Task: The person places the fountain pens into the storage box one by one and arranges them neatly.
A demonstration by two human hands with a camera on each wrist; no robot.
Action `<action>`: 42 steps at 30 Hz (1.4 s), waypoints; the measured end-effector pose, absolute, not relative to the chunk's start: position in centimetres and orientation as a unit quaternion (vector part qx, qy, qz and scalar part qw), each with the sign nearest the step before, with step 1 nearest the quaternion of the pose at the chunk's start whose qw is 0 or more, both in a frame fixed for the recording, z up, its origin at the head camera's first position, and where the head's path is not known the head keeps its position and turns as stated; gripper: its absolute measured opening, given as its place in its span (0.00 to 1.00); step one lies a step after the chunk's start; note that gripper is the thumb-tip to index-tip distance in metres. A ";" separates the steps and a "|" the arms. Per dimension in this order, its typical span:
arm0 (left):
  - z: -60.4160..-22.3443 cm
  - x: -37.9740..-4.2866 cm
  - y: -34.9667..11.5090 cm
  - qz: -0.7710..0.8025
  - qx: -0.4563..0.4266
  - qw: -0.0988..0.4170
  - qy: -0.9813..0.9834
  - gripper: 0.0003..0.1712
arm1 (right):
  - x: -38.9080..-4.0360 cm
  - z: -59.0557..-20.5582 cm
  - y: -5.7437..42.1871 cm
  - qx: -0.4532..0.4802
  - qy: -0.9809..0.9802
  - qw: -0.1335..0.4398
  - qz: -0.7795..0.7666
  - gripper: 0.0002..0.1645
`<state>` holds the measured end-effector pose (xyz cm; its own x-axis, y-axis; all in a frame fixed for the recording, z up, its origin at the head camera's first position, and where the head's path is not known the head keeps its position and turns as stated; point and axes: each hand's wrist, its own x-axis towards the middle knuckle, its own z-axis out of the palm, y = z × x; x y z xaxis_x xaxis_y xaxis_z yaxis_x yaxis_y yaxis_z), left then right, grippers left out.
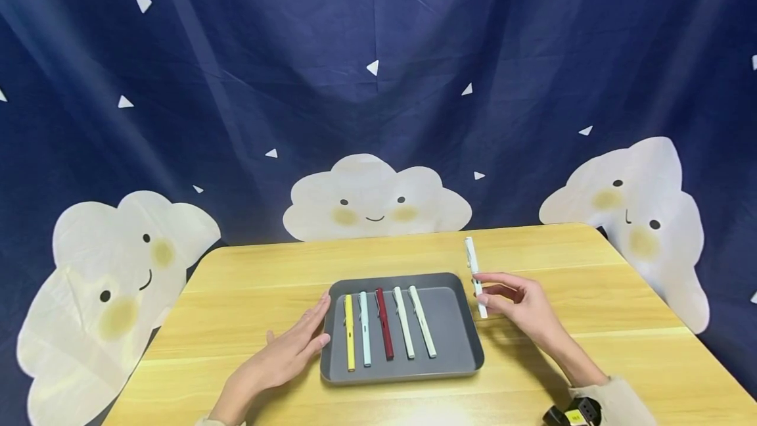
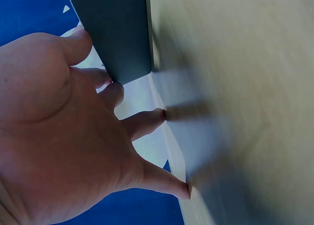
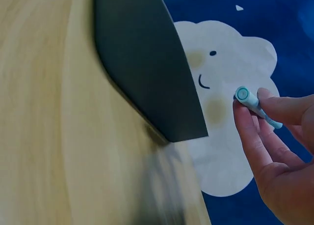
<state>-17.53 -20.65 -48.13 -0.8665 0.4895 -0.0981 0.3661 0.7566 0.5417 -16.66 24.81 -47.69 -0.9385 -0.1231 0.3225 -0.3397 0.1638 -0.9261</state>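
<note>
My right hand (image 1: 526,307) pinches a whitish pen (image 1: 471,255) between thumb and fingers, upright-leaning just beyond the tray's right rim. The right wrist view shows the round end of this pen (image 3: 243,93) above the fingers. Straight fingers of my left hand (image 1: 280,357) touch the left side of a dark grey tray (image 1: 408,377); in the left wrist view two fingertips reach down to the table. Inside the tray lie a yellow pen (image 1: 350,340), a pale blue pen (image 1: 365,337), a dark red pen (image 1: 384,324) and two off-white pens (image 1: 405,324), side by side, clips up.
The tray stands on a light wooden table (image 1: 254,275) with rounded far corners. Behind it hangs a dark blue curtain (image 1: 331,104) printed with white clouds and triangles. A black device (image 1: 576,413) is strapped at the right wrist.
</note>
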 end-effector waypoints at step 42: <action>-48.1 -17.6 -20.7 0.262 0.236 0.117 0.928 0.39 | -15.2 -48.4 18.2 0.166 -0.868 0.071 0.462 0.16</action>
<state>-17.61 -20.73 -48.07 -0.8616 0.4989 -0.0940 0.3761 0.7516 0.5419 -15.22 18.24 -48.37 -0.9345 -0.2236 0.2768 -0.3545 0.5177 -0.7787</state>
